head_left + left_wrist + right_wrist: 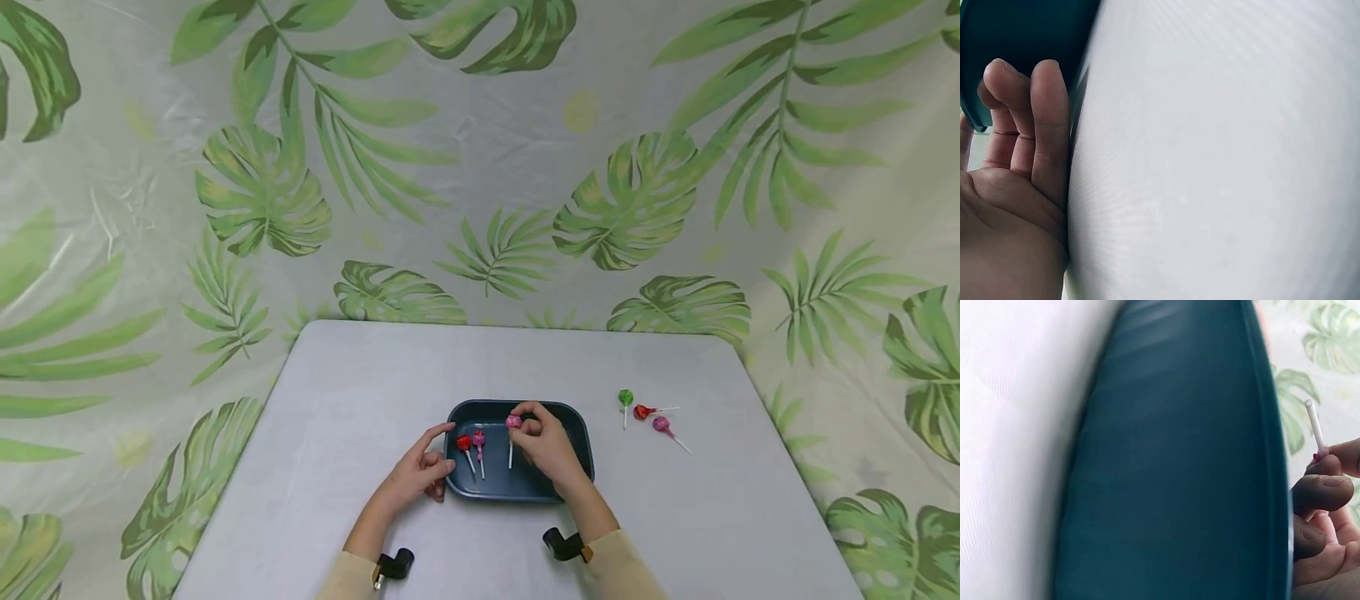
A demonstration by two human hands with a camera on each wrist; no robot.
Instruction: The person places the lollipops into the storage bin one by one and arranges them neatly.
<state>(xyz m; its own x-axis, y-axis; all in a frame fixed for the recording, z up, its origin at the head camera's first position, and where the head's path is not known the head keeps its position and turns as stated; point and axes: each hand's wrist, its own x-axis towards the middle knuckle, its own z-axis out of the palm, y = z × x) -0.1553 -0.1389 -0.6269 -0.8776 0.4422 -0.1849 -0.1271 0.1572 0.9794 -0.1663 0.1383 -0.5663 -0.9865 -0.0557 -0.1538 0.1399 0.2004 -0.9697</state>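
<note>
Over the right part of a dark blue tray, my right hand pinches a pink lollipop near its candy head, its white stick pointing down toward me. In the right wrist view, the white stick sticks out past the fingertips. My left hand rests against the tray's left side, index finger at the rim and thumb lower down. The left wrist view shows its other fingers loosely bent beside the tray wall. Inside the tray, on the left, lie a red lollipop and a pink-purple lollipop.
Right of the tray on the white table lie a green lollipop, a red lollipop and a pink-purple lollipop. A leaf-patterned cloth hangs behind the table.
</note>
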